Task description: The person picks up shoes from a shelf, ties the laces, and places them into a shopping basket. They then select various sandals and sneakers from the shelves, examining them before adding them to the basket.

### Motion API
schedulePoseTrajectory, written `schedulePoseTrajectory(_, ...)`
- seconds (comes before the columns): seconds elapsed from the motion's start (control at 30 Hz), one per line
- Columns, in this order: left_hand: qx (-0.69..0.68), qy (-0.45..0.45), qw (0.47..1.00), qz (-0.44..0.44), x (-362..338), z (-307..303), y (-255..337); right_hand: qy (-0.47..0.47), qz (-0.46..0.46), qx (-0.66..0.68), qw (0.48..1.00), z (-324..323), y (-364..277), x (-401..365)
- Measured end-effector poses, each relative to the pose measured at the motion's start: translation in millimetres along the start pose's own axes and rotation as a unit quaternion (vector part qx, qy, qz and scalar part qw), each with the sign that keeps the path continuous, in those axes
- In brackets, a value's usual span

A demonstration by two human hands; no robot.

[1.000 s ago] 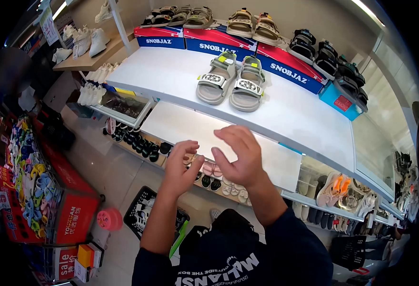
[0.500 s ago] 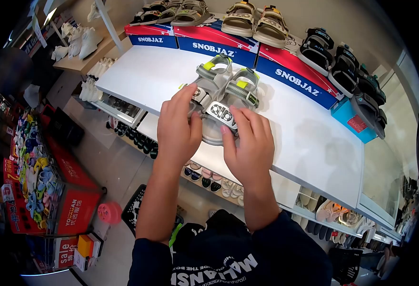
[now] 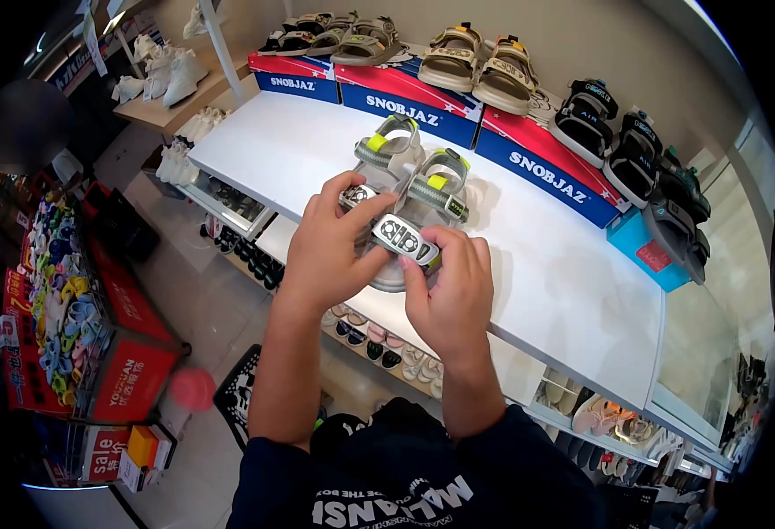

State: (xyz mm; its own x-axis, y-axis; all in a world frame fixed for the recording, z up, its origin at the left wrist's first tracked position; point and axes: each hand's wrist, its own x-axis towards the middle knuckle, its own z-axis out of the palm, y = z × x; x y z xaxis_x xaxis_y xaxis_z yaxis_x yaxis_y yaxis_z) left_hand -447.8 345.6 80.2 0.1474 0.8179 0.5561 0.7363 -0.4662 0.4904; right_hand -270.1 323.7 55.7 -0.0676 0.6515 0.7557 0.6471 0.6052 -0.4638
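Observation:
A pair of grey sandals with lime-yellow tabs stands on the white shelf. The right sandal has a wide front strap with a grey and black pattern. My right hand pinches the right end of that strap between thumb and fingers. My left hand is closed at the strap's other end, its index finger and thumb on either side. Its remaining fingers lie over the front strap of the left sandal, partly hiding it. The toe ends are partly covered by my hands.
Along the back of the white shelf, SNOBJAZ boxes carry beige sandals and other pairs. Black sandals stand at the right, near a blue box. A red bin of colourful shoes is at left. More shoes fill lower shelves.
My left hand has shifted right, its index finger and thumb now at the right sandal's front strap. My right hand still grips that strap's other end. The view has tilted slightly.

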Motion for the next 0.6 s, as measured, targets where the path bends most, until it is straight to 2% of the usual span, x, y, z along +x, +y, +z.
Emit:
schedulePoseTrajectory(0.17, 0.038, 0.048, 0.997, 0.044, -5, 9, 0, 0.011, -0.003, 0.011, 1.000, -1, -1, -2)
schedulePoseTrajectory(0.37, -0.082, 0.098, 0.991, 0.033, -12, 24, 1, 0.034, -0.027, 0.012, 0.999, 0, 1, -5)
schedulePoseTrajectory(0.47, -0.130, 0.156, 0.979, 0.003, -22, 34, 7, 0.056, -0.042, 0.013, 0.997, 2, 0, -7)
schedulePoseTrajectory(0.6, 0.005, 0.243, 0.965, 0.096, -49, 35, 15, 0.079, -0.116, 0.042, 0.989, -5, 1, -16)
